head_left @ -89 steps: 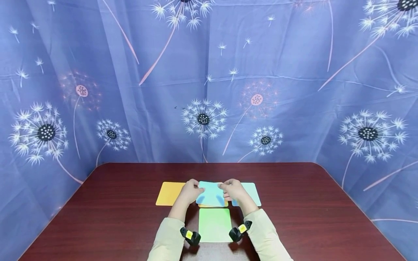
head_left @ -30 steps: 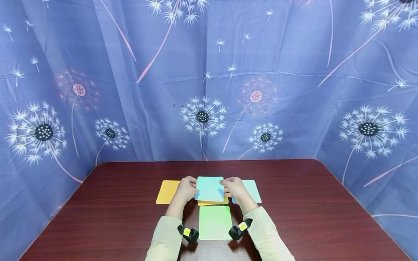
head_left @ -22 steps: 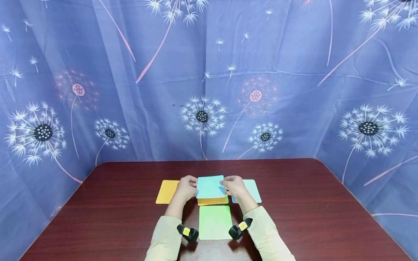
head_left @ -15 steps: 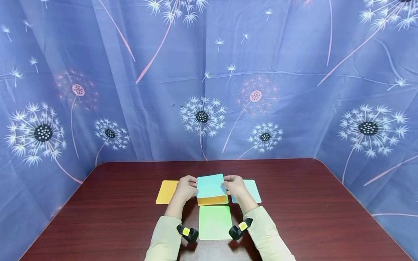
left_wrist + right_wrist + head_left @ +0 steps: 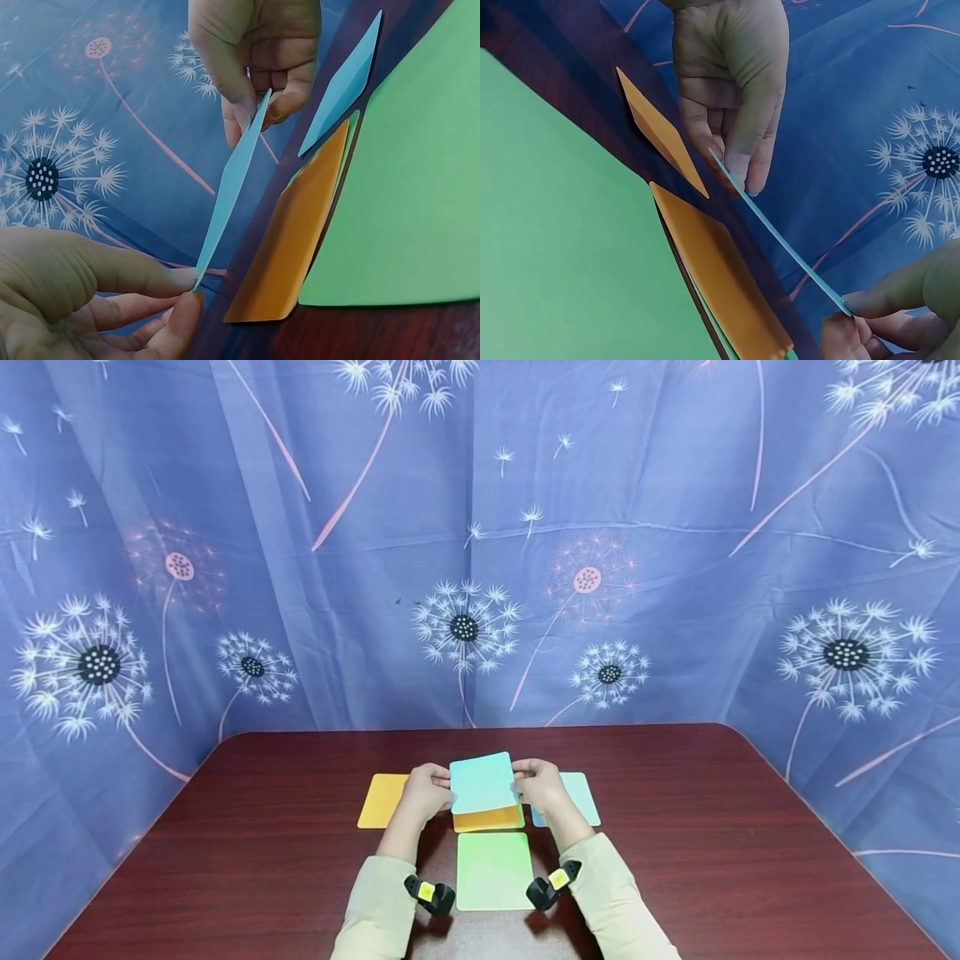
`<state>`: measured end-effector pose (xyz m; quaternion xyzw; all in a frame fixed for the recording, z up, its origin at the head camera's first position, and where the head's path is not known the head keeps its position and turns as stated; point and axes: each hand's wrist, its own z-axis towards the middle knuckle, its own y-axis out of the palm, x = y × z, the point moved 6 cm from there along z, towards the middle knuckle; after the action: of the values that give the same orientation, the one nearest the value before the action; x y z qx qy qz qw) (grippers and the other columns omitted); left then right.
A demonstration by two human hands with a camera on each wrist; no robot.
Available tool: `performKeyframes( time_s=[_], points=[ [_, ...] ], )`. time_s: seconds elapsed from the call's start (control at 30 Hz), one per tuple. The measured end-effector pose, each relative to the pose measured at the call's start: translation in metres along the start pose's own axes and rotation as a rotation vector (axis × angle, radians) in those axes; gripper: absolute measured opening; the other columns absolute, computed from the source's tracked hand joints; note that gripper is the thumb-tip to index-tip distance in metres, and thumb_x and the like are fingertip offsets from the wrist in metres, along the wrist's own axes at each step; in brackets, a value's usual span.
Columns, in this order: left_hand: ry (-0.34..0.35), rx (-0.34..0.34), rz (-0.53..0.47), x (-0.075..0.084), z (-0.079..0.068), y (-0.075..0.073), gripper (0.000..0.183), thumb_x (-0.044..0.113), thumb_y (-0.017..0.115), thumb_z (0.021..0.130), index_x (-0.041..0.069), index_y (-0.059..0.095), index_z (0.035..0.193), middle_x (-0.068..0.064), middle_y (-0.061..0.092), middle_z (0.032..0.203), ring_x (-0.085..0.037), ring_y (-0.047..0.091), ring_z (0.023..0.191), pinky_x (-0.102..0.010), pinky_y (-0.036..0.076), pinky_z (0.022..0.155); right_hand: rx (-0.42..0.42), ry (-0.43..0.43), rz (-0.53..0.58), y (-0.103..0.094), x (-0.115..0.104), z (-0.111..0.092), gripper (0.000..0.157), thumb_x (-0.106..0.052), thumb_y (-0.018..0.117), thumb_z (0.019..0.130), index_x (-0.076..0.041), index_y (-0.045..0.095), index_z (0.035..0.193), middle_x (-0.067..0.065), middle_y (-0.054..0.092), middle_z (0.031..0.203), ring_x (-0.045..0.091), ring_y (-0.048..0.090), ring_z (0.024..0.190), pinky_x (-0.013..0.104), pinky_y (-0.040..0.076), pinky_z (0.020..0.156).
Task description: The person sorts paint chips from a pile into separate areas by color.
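Blue card [image 5: 482,783] held up, partly hiding orange card [image 5: 486,820], green card [image 5: 494,872] nearer

Two hands [image 5: 71,274] [image 5: 259,45] pinch a blue card [image 5: 234,184] between them

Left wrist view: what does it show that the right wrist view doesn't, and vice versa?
Only the left wrist view shows a lone light-blue square card lying on the dark-red table.

Only the right wrist view shows a lone orange square card lying there.

Both show the held light-blue square card, pinched by the left hand and the right hand, the middle orange square card, the green square card beside it, parts of the table and the blue dandelion-print cloth.
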<state>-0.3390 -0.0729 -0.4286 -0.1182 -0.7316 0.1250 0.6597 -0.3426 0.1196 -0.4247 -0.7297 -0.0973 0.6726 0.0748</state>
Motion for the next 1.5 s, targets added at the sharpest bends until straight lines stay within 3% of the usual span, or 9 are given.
performKeyframes(
  time_s=[0.23, 0.83, 1.1, 1.5],
  points=[
    [0.015, 0.001, -0.01, 0.0, -0.001, -0.001, 0.035, -0.01, 0.063, 0.081, -0.013, 0.056, 0.115, -0.024, 0.058, 0.106, -0.026, 0.062, 0.083, -0.033, 0.057, 0.07, 0.022, 0.059, -0.019, 0.001, -0.002, -0.002, 0.034, 0.005, 0.051, 0.092, 0.008, 0.054, 0.125, 0.02, 0.055, 0.105, 0.027, 0.057, 0.09, 0.039, 0.054, 0.079],
    [0.043, -0.001, -0.012, 0.006, -0.005, -0.005, 0.041, -0.009, 0.062, 0.081, -0.014, 0.054, 0.121, -0.025, 0.058, 0.109, -0.032, 0.062, 0.096, -0.037, 0.057, 0.076, 0.033, 0.038, -0.047, 0.0, -0.007, 0.002, 0.032, 0.005, 0.052, 0.092, 0.008, 0.056, 0.123, 0.02, 0.058, 0.103, 0.024, 0.057, 0.087, 0.035, 0.053, 0.074],
    [0.036, -0.028, -0.117, 0.011, -0.005, -0.007, 0.043, -0.011, 0.061, 0.083, -0.013, 0.052, 0.125, -0.027, 0.056, 0.115, -0.035, 0.058, 0.106, -0.037, 0.056, 0.081, 0.04, 0.032, -0.015, -0.005, -0.011, 0.003, 0.031, 0.005, 0.054, 0.09, 0.008, 0.057, 0.121, 0.014, 0.058, 0.095, 0.018, 0.051, 0.075, 0.026, 0.047, 0.063],
    [0.046, -0.015, -0.164, 0.018, -0.006, -0.008, 0.04, -0.01, 0.06, 0.084, -0.013, 0.054, 0.123, -0.026, 0.057, 0.115, -0.036, 0.06, 0.106, -0.036, 0.056, 0.082, 0.053, 0.022, -0.02, -0.007, -0.009, 0.0, 0.03, 0.004, 0.055, 0.09, 0.007, 0.058, 0.12, 0.01, 0.057, 0.09, 0.017, 0.052, 0.074, 0.031, 0.049, 0.066]
  ],
)
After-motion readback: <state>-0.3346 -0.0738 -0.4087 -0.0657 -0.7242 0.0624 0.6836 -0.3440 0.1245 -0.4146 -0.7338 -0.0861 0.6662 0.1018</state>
